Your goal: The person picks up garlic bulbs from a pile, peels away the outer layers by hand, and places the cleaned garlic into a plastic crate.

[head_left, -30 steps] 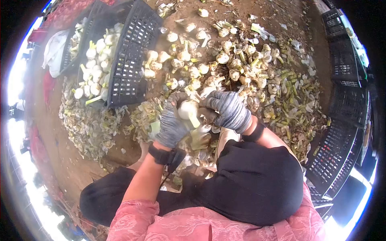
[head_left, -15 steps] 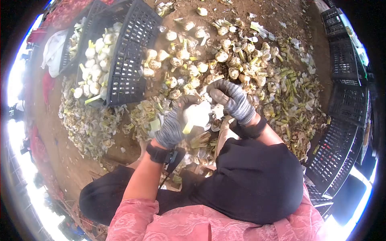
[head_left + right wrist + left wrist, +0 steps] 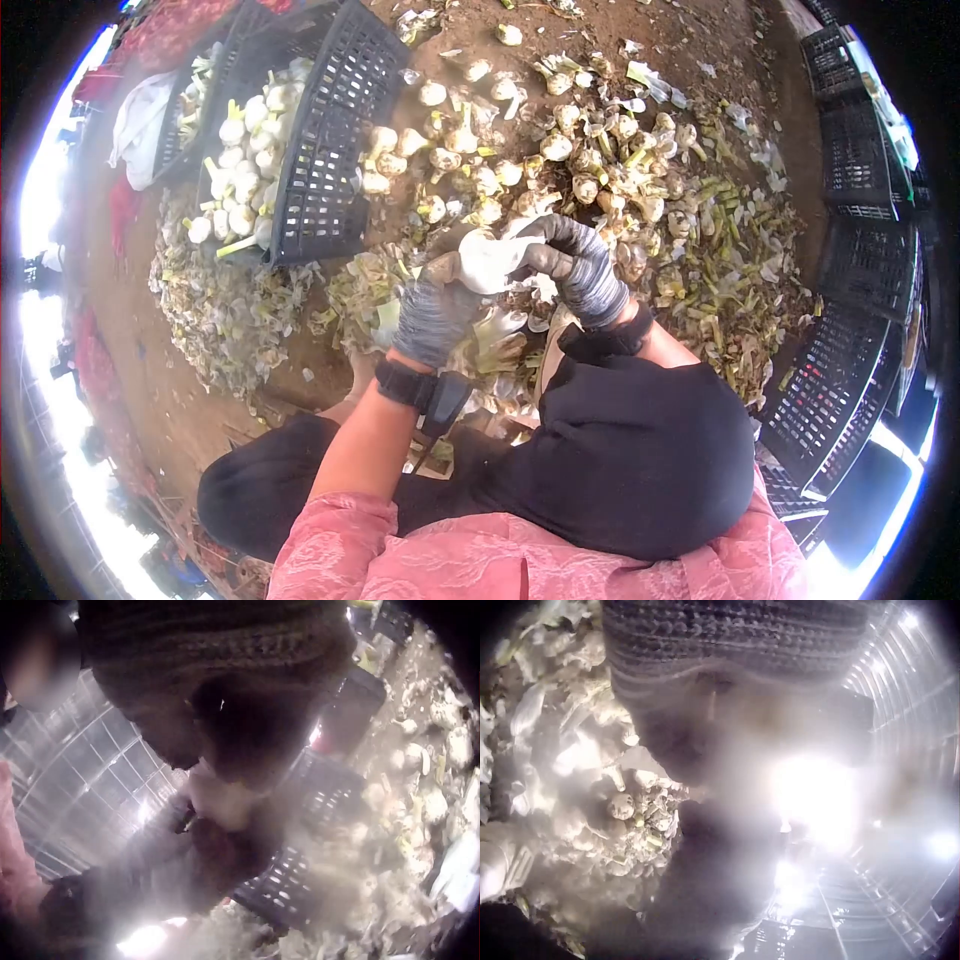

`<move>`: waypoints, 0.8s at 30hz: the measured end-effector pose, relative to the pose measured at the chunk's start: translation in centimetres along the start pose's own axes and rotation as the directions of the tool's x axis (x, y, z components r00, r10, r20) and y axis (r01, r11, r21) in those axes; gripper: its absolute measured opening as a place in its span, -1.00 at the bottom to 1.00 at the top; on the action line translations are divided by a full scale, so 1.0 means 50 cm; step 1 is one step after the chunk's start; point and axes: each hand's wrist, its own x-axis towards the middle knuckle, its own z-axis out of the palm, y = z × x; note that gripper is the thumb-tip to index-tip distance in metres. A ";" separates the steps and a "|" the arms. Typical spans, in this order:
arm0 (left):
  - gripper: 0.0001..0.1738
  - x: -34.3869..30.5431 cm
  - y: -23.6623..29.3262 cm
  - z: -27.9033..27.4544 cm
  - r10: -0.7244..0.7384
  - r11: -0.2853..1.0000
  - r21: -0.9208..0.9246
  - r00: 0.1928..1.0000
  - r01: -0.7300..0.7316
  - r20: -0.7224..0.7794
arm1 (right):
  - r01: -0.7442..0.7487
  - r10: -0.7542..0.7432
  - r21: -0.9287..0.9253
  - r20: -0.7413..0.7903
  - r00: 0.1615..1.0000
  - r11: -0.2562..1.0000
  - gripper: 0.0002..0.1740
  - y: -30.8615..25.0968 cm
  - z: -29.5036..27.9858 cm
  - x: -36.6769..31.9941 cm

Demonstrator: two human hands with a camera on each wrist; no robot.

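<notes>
In the head view a white garlic bulb (image 3: 484,263) is held up between two grey-gloved hands, above a litter of skins. My left hand (image 3: 436,312) grips it from the left, the thumb against its side. My right hand (image 3: 588,276) has curled fingers and thumb pinching the bulb's right side, where pale skin shows. In the left wrist view the glove (image 3: 735,645) is dark and glare hides most of the bulb. The right wrist view shows a pale blurred part of the bulb (image 3: 221,802) below the gloved fingers.
Unpeeled garlic bulbs (image 3: 585,185) lie heaped on the dirt beyond the hands. A black crate (image 3: 325,150) at the left stands beside clean white bulbs (image 3: 240,185). Skin piles (image 3: 225,310) and cut stalks (image 3: 725,270) flank the person. More black crates (image 3: 830,390) line the right.
The right hand came away from the bulb half a second ago and is now back on it. The bulb has turned, its green stem no longer pointing down toward the person.
</notes>
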 end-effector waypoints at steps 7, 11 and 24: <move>-0.53 -0.008 0.006 -0.008 -0.175 0.941 -0.315 0.975 0.124 -0.138 | -0.077 0.123 0.355 -0.107 0.987 0.932 -0.81 -0.025 0.007 0.004; -0.52 -0.002 0.001 -0.036 -0.167 0.932 -0.331 0.985 0.146 -0.034 | -0.039 0.119 0.394 -0.181 0.976 0.918 -0.82 -0.002 -0.011 0.012; -0.61 -0.002 0.017 0.004 -0.053 0.900 0.421 0.986 0.115 -0.156 | -0.097 0.206 -0.508 0.163 0.965 0.856 -0.11 -0.063 0.026 0.013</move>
